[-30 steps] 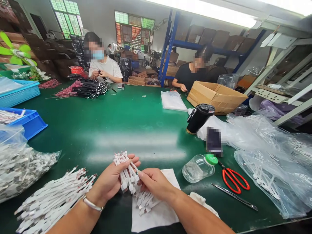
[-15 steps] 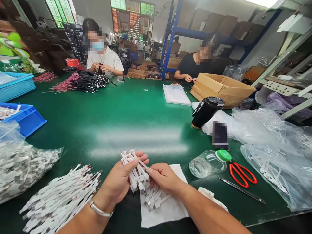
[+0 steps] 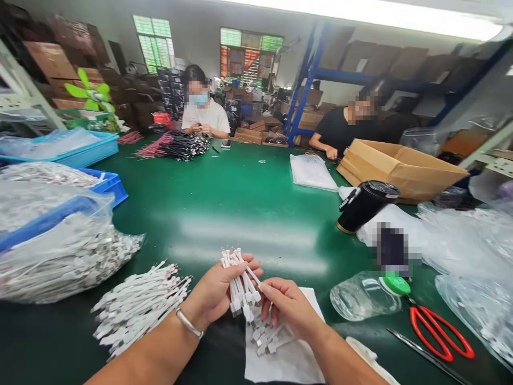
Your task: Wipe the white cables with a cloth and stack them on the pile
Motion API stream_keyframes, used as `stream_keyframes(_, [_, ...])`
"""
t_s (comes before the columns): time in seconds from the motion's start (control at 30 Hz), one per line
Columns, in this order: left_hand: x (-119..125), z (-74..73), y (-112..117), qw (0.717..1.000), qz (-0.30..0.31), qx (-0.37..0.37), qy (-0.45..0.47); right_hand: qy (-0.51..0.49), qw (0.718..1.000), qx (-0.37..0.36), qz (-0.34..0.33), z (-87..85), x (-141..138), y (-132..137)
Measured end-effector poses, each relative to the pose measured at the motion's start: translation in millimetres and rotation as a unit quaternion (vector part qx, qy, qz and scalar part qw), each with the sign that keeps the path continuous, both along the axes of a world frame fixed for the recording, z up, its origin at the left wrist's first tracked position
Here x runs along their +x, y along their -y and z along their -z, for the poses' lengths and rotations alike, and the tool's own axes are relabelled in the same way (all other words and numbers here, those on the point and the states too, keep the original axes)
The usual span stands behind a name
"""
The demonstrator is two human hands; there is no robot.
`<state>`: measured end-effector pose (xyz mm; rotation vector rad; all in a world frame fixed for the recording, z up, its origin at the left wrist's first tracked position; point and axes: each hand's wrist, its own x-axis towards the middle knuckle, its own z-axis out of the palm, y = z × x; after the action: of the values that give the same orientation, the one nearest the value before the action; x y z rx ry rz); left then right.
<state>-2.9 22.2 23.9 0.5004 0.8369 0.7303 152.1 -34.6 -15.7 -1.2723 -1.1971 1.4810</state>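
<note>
A bundle of short white USB cables [image 3: 239, 286] lies across my left hand [image 3: 214, 294], pressed under the thumb, red-tipped ends pointing away. My right hand [image 3: 290, 305] pinches the near end of one cable slanting out of that bundle; its other fingers are loosely curled. Beneath it, several more white cables [image 3: 267, 338] rest on a white cloth [image 3: 286, 366]. To the left of my left forearm, a large pile of similar cables [image 3: 140, 307] is spread on the green table [image 3: 224, 184].
A clear jar [image 3: 360, 297], red-handled scissors [image 3: 438, 331] and tweezers [image 3: 425, 355] lie right. Beyond are a black tumbler [image 3: 366, 206] and cardboard box [image 3: 404, 168]. Bagged cables [image 3: 80, 256] and a blue bin [image 3: 116, 187] stand left. Two people sit across the table.
My view has swung left and up, so the scene sits farther right and lower. The bundle stays in my left hand; my right hand's fingers look slightly more spread below the pinched cable.
</note>
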Motion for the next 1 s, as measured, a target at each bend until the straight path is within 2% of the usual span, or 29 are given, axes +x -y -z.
stream_keyframes(0.17, [-1.5, 3.6, -1.2, 1.000, 0.006, -0.006, 0.017, -0.047, 0.998, -0.045, -0.015, -2.3, 2.9, 1.7])
stream_keyframes(0.33, [-0.6, 5.3, -3.9, 0.999, 0.008, -0.018, 0.025, -0.040, 0.996, -0.079, -0.012, -7.3, 4.9, 3.0])
stream_keyframes(0.5, [-0.9, 6.0, -4.0, 0.999, 0.006, -0.026, 0.034, -0.036, 0.996, -0.086, 0.007, -6.9, 3.9, 2.1])
stream_keyframes(0.67, [-0.7, 7.7, -4.4, 0.999, -0.006, -0.034, 0.027, -0.020, 0.995, -0.073, 0.064, -4.5, 1.5, 3.4])
stream_keyframes(0.87, [-0.2, 6.8, -3.9, 0.999, -0.002, -0.030, 0.027, -0.013, 0.995, -0.093, 0.008, -5.2, -1.1, 6.8])
stream_keyframes(1.0, [-0.2, 6.0, -3.8, 0.999, 0.002, -0.038, 0.024, 0.009, 0.996, -0.085, 0.040, -7.0, -0.4, 6.2])
